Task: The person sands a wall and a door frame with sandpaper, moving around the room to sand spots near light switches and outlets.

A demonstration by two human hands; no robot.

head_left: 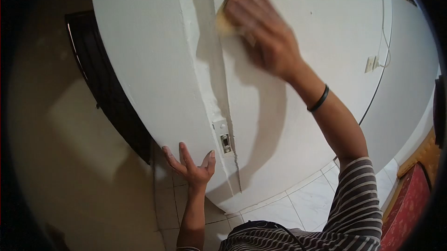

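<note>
**Yellowish pad [226, 23] high at the white wall [321, 125]**

Grips it, blurred, under the right hand [265, 29], just beside the long groove [203, 76]; spreads the left hand [194, 171] wide at the lower edge, near the small fitting [225, 142]; wears a black wristband [319, 99].

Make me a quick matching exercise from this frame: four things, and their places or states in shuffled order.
1. left hand
2. black band
3. yellowish pad
4. dark panel

A. gripped in the right hand
B. far left, beyond the edge of the white wall
C. low down, fingers spread
D. around the right arm

Pairs: 1-C, 2-D, 3-A, 4-B
</note>
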